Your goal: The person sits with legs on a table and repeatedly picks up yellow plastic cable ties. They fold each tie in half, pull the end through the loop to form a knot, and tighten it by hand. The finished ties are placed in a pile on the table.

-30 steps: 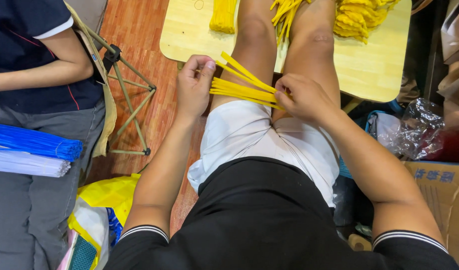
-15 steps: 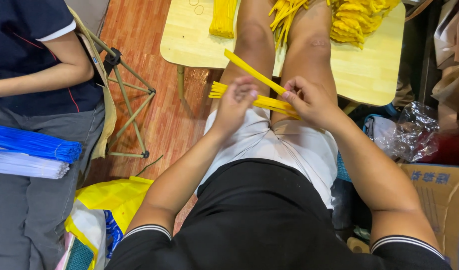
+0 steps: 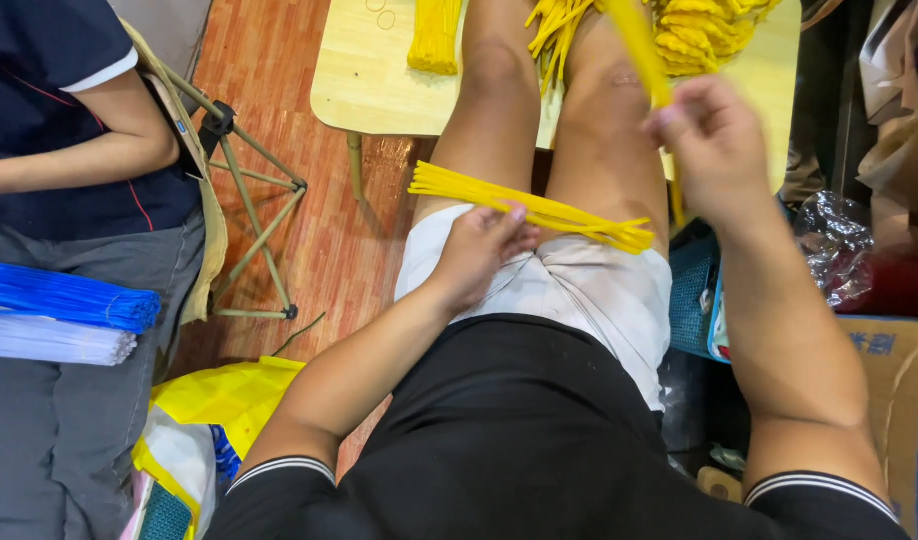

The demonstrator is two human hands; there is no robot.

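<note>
The person is wearing a black shirt with short sleeves, each cuff showing thin white stripes, and white shorts. Both forearms, the left hand (image 3: 476,252) and right hand (image 3: 714,140) are going bare, knees too.

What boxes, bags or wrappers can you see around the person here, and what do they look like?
Cardboard box: lower right, brown, with blue print on its side.
Clear plastic wrapper: right edge above the box, crinkled and shiny.
Yellow bag: floor at lower left, soft and crumpled.
No signs or screens show.
</note>
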